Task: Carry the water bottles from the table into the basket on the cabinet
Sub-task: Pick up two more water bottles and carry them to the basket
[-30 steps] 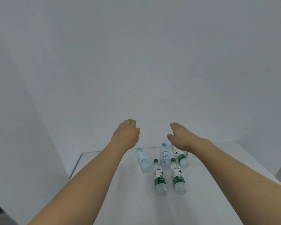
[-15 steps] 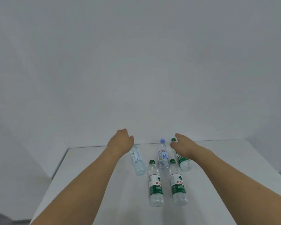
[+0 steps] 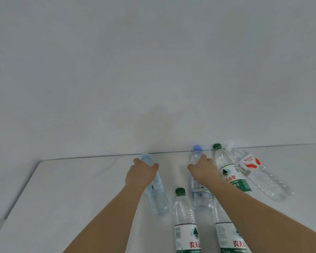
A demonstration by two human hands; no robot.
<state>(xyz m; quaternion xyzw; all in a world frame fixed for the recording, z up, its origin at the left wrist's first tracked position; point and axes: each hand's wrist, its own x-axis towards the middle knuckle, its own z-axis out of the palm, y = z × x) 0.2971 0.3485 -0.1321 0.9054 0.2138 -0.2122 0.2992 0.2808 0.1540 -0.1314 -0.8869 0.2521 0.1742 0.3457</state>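
Several water bottles lie on the white table (image 3: 77, 194). My left hand (image 3: 141, 175) is wrapped over the neck of a pale blue bottle (image 3: 158, 199), thumb on its right side. My right hand (image 3: 202, 169) covers the upper part of a blue-capped bottle (image 3: 202, 197), fingers curled around it. Both bottles still rest on the table. Beside them lie three green-capped bottles, one at the right (image 3: 230, 172) and two nearer me (image 3: 185, 221) (image 3: 228, 232), the last partly under my right forearm. The basket and cabinet are out of view.
A clear bottle with a red-and-white label (image 3: 259, 177) lies furthest right. The table's far edge meets a plain white wall (image 3: 153, 70). The table's left edge (image 3: 24, 187) drops off to the floor.
The camera has moved closer to the table. Both hands have dropped from above the bottles onto them, the left onto the pale blue bottle and the right onto the blue-capped one.
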